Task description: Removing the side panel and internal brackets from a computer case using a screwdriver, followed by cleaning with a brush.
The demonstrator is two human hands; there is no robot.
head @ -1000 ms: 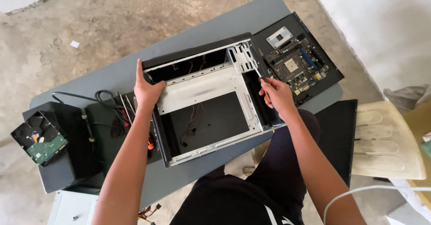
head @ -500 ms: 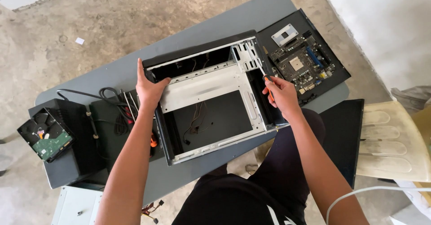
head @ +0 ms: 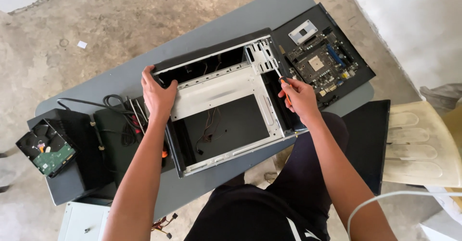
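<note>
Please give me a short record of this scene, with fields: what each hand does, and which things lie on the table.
left hand: grips the left wall of the open computer case
right hand: holds a screwdriver at the case's right wall
right of case: motherboard on a black panel
left of case: black cables, hard drive
support: grey table
</note>
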